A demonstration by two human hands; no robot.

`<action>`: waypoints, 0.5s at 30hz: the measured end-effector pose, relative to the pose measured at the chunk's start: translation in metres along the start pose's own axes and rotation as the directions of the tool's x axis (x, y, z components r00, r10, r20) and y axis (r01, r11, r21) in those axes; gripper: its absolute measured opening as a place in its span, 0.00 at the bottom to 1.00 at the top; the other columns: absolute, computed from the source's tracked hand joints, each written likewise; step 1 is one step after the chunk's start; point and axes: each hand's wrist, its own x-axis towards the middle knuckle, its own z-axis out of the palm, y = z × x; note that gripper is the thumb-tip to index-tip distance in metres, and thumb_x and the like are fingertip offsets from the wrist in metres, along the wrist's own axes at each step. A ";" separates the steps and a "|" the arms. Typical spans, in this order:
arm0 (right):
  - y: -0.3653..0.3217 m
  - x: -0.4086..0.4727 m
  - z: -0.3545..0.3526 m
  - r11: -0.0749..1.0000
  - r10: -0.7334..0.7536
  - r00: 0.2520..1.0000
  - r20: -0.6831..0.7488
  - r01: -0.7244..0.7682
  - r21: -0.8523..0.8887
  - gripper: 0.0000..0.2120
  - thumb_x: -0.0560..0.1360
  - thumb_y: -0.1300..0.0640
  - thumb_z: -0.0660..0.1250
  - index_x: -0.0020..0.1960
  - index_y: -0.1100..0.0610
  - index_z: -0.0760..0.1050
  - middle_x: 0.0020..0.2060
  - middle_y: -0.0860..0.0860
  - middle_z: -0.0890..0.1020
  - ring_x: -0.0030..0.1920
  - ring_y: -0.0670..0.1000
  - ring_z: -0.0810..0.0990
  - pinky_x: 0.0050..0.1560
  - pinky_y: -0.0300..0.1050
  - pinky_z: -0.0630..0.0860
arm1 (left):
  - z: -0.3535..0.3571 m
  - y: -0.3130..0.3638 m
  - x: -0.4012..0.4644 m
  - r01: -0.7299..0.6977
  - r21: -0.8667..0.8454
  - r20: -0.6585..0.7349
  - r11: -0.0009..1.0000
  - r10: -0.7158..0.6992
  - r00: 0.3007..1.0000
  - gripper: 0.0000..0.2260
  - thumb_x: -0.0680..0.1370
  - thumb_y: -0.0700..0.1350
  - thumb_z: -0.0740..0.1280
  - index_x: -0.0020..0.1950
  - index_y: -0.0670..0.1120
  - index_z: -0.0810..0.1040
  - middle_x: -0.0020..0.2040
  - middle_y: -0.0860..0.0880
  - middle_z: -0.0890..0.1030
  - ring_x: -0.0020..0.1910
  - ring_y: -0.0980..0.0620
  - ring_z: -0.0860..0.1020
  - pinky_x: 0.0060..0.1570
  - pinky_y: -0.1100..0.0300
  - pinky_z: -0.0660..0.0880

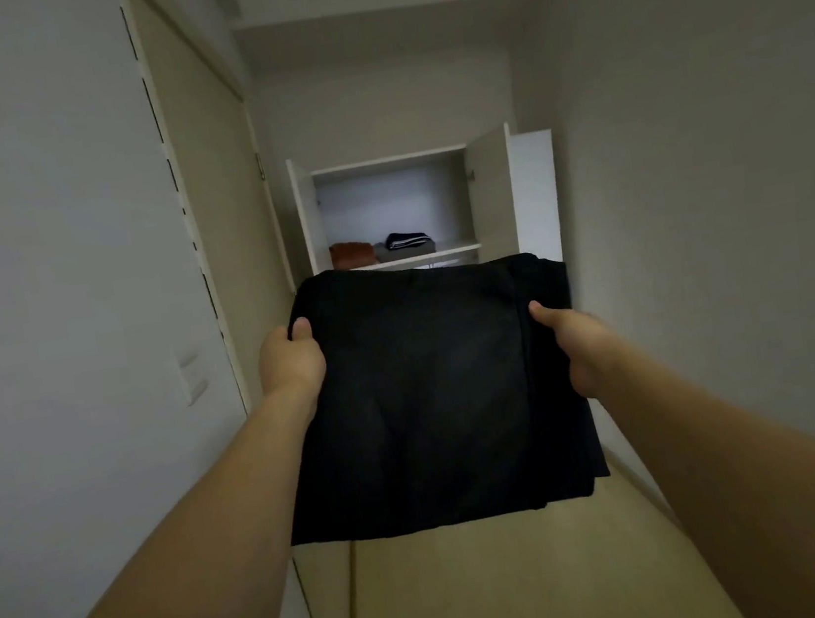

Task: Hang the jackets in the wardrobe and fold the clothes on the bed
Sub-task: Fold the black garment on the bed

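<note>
A folded black garment (433, 398) is held out flat in front of me at chest height. My left hand (291, 363) grips its left edge, thumb on top and fingers underneath. My right hand (578, 346) grips its right edge the same way. Straight ahead at the end of the corridor stands the white wardrobe (388, 161) with both doors swung open. On its shelf (460, 249) lie a folded orange garment (350, 254), a grey one (403, 251) and a dark folded one (407, 239) on top. The black garment hides the wardrobe's lower part.
A narrow corridor with a pale wooden floor (508, 580) leads to the wardrobe. On the left are a white wall with a light switch (193, 378) and a beige sliding door (218, 188). A plain wall (713, 164) runs along the right.
</note>
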 end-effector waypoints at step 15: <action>-0.010 0.517 0.177 0.996 -0.085 0.980 -0.179 0.082 -0.019 0.22 0.79 0.46 0.64 0.65 0.60 0.69 0.42 0.51 0.74 0.43 0.55 0.73 0.50 0.53 0.70 | 0.276 -0.099 0.475 0.030 0.038 0.008 0.999 -0.030 1.000 0.21 0.84 0.53 0.55 0.70 0.41 0.71 0.65 0.40 0.75 0.62 0.39 0.74 0.65 0.44 0.70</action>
